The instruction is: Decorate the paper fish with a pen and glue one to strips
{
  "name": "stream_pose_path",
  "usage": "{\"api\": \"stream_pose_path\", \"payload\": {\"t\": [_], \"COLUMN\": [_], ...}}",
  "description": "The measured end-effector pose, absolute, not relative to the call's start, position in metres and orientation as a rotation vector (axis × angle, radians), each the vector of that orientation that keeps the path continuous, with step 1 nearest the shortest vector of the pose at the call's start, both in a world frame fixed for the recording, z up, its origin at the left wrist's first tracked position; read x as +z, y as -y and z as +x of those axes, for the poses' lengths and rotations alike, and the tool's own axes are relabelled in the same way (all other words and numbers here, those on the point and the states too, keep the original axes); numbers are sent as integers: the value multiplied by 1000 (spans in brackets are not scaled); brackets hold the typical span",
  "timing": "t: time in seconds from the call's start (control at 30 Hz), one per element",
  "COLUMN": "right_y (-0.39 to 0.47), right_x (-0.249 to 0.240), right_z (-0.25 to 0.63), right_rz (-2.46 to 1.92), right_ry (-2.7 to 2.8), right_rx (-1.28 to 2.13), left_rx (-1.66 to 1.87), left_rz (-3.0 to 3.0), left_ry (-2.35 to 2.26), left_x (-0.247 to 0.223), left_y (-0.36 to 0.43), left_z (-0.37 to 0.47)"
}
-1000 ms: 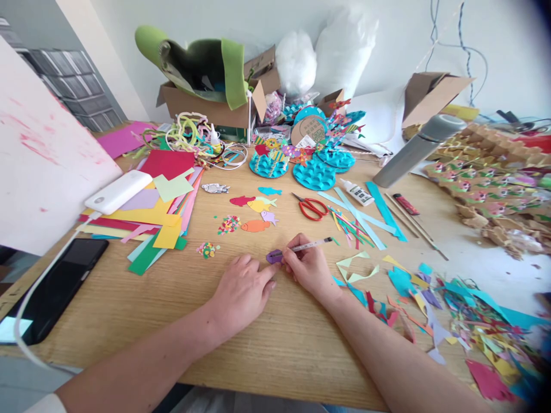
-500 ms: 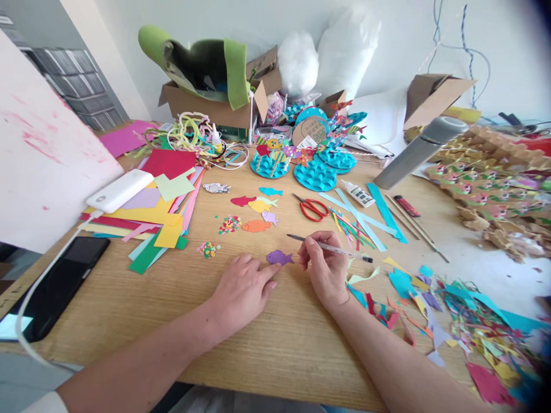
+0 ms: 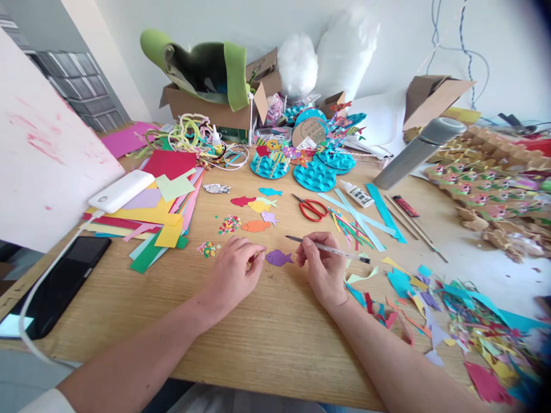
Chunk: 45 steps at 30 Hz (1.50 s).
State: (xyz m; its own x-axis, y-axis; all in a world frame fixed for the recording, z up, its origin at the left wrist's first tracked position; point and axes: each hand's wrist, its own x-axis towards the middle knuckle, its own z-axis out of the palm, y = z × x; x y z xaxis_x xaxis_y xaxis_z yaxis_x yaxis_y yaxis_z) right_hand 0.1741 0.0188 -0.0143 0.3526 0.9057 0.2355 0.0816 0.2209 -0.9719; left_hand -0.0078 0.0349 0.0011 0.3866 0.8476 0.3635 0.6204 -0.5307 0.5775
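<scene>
A purple paper fish (image 3: 279, 258) lies flat on the wooden table between my hands, with a drawn eye and gill line. Just left of its head is my left hand (image 3: 236, 267), with thumb and forefinger pinched together; whatever is between the tips is too small to make out. My right hand (image 3: 322, 264) is closed around a slim pen (image 3: 333, 250), its dark tip pointing left above the fish. Beyond them lie an orange paper fish (image 3: 256, 226), a lilac one (image 3: 270, 218), and piles of tiny paper bits (image 3: 230, 224).
Red-handled scissors (image 3: 313, 210) and a white glue bottle (image 3: 357, 194) lie farther back. Coloured paper sheets (image 3: 169, 166) under a white power bank (image 3: 121, 190) are at left. Paper scraps (image 3: 477, 332) cover the right side, near a grey flask (image 3: 417, 152).
My left hand has drawn back from the purple fish to its left, and the pointing forefinger has curled in to meet the thumb. My right hand has barely moved with the pen.
</scene>
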Motion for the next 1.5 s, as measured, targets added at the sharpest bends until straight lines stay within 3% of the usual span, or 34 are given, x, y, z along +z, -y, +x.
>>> {"api": "stream_pose_path", "payload": {"t": [1.03, 1.5], "right_y": [-16, -22], "right_x": [-25, -20], "right_z": [181, 184], "right_rz": [-1259, -1259], "right_ry": [1457, 1807], "right_rx": [314, 337], "left_rx": [1180, 1350], "left_rz": [2214, 2016], "left_ry": [-1238, -1288], "left_x": [-17, -12], "left_y": [-52, -49], "left_z": [-14, -19]}}
